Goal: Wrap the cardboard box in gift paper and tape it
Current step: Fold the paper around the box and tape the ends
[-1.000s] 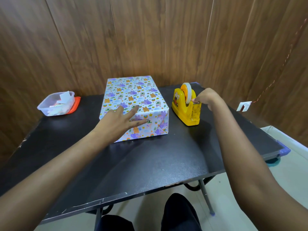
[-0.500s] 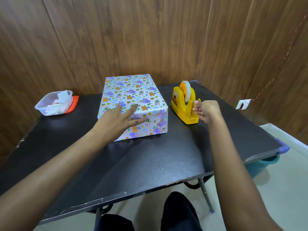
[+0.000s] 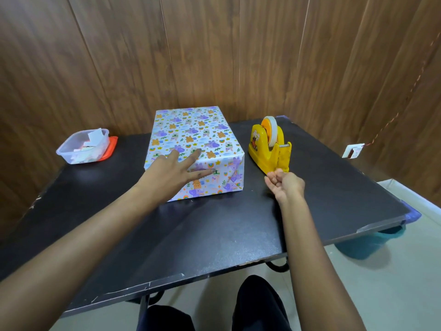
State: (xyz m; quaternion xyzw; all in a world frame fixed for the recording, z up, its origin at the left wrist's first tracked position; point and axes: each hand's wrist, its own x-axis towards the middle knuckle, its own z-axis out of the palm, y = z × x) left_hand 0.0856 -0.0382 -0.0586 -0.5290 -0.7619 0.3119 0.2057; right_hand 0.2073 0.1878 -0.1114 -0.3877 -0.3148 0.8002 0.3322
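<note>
The box [image 3: 194,137], covered in white gift paper with purple and orange animal prints, lies in the middle of the black table [image 3: 214,235]. My left hand [image 3: 176,170] presses flat on its near top edge, fingers spread over the folded end flap. A yellow tape dispenser [image 3: 268,149] with a white roll stands just right of the box. In front of the dispenser my right hand [image 3: 284,185] is palm up, its fingertips pinched together; a strip of clear tape between them is too faint to make out.
A clear plastic tub [image 3: 83,146] holding paper scraps sits on an orange lid at the table's back left. Wooden wall panels close in behind. A wall socket [image 3: 353,150] is at the right. The table's near edge is by my knees.
My right hand has drawn back from the dispenser's cutter toward me and turned palm up. My left hand has stayed pressed on the box.
</note>
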